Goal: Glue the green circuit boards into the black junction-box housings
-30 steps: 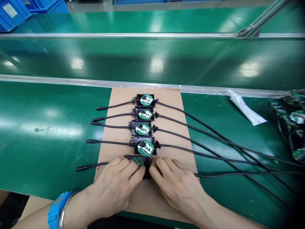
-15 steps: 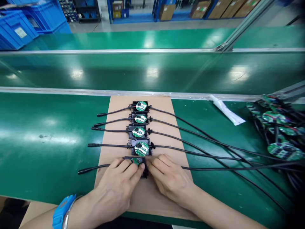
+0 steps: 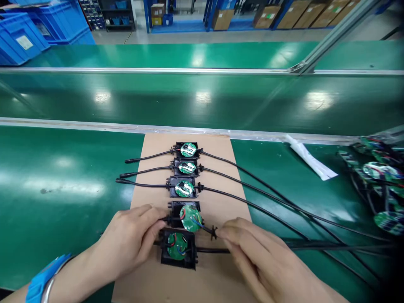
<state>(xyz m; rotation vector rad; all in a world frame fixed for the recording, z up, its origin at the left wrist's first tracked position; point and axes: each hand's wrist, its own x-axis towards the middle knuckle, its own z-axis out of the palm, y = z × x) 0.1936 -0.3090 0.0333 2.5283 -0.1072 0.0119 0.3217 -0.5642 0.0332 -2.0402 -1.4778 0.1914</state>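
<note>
2 PCBs [image 3: 191, 218] [image 3: 177, 246] btwn L+R grips [image 3: 134, 235] [image 3: 257, 250]

Workshop or factory floor, electronics assembly area. Evidence: long green desk [image 3: 47, 168] edged with metal strips; circuit boards [image 3: 184, 189] in black housings [image 3: 187, 261] lined up on a cardboard sheet [image 3: 217, 145]; pile of wired boards [image 3: 389, 222] at right. Stacked blue crates [image 3: 23, 35] far left. Behind: blue racking [image 3: 186, 27] with cartons [image 3: 267, 17], dark shelf unit [image 3: 118, 28] holding blue bins, metal strut [image 3: 339, 35] at right.
</note>
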